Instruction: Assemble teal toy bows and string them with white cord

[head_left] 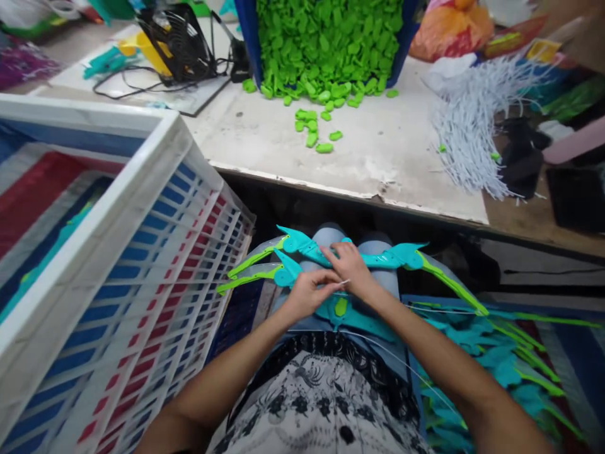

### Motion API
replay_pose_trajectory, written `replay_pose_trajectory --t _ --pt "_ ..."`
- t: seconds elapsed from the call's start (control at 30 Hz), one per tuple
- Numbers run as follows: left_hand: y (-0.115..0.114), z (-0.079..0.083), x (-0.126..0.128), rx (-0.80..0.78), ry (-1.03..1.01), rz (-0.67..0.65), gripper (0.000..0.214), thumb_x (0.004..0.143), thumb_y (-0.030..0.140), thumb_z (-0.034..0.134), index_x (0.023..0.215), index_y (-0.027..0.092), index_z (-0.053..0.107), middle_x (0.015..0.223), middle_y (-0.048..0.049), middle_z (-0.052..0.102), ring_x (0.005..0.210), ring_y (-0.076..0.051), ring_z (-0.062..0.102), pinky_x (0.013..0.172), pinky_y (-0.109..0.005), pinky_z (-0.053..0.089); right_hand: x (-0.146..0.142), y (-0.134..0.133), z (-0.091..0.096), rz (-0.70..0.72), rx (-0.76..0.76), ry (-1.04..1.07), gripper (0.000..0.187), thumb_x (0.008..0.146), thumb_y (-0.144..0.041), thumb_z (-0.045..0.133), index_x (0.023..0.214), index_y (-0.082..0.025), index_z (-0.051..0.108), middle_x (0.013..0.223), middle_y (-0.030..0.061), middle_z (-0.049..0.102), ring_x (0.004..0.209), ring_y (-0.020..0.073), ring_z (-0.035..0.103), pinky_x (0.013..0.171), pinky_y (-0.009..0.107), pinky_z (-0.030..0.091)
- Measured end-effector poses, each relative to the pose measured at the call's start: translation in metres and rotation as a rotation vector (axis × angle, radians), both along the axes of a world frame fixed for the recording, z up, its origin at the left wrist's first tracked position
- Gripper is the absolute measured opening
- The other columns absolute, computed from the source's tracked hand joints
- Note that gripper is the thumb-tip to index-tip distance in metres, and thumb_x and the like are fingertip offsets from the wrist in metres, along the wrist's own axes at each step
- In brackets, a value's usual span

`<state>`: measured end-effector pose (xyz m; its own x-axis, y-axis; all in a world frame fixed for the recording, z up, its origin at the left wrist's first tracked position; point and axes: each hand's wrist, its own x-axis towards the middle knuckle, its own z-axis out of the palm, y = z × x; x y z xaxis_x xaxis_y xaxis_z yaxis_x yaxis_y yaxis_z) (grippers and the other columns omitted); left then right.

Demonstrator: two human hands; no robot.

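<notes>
A teal toy bow (302, 246) with lime-green limbs lies across my lap. My left hand (307, 291) is closed in a pinch on a thin white string (341, 284) over the bow's middle. Fingers of my right hand (348, 265) are curled and rest on the bow's grip, touching the same string. A second teal and green bow part (269, 272) lies just left of my hands. A lime-green insert (341, 307) sits in the teal piece below my hands. The string trails off to the right across my lap.
A large white slatted crate (142, 208) stands at the left. On the table (387, 157) ahead are a blue bin of green plastic pieces (331, 44), a few spilled ones (312, 129), white strings (467, 132) and a black fan (177, 41). More teal bows (491, 353) pile at my right.
</notes>
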<state>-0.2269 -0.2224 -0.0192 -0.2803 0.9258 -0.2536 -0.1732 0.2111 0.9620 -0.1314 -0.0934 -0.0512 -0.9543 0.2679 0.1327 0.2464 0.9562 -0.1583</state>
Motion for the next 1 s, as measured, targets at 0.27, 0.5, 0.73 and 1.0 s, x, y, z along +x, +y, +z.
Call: replay_pose_trajectory --t 0.27,0.5,0.73,1.0 --pt "-0.027 0.014 -0.034 0.055 -0.414 0.433 0.026 0.074 0.037 0.069 0.079 0.017 0.054 0.054 0.0062 0.049 0.046 -0.006 0.042 0.050 -0.020 0.036 -0.014 0.049 0.003 0.075 -0.162 -0.098 0.044 0.088 -0.031 0.050 0.130 -0.018 0.053 0.095 0.0117 0.063 0.086 0.0241 0.059 0.077 0.036 0.045" --pt "-0.021 0.022 -0.112 0.047 0.126 0.820 0.022 0.072 0.035 0.067 0.078 0.014 0.061 0.054 0.0042 0.051 0.047 -0.006 0.041 0.045 -0.019 0.027 -0.009 0.090 -0.001 0.067 -0.648 -0.069 0.042 0.081 -0.047 0.060 0.115 -0.023 0.065 0.095 0.0052 0.070 0.080 0.0207 0.065 0.072 0.032 0.051" --pt "-0.015 0.014 -0.148 0.007 0.398 0.767 0.020 0.075 0.034 0.062 0.075 0.015 0.064 0.053 0.0032 0.054 0.049 -0.009 0.047 0.049 -0.020 0.033 -0.013 0.094 0.001 0.035 -0.769 -0.095 0.041 0.078 -0.044 0.062 0.112 -0.021 0.067 0.106 0.0056 0.070 0.092 0.0255 0.066 0.080 0.033 0.052" --pt "-0.007 0.015 -0.160 0.043 0.513 0.773 0.016 0.077 0.029 0.058 0.074 0.015 0.063 0.054 0.0032 0.054 0.051 -0.009 0.047 0.051 -0.021 0.035 -0.014 0.092 -0.001 0.013 -0.766 -0.095 0.043 0.077 -0.046 0.063 0.112 -0.021 0.068 0.107 0.0063 0.069 0.094 0.0269 0.065 0.082 0.035 0.052"
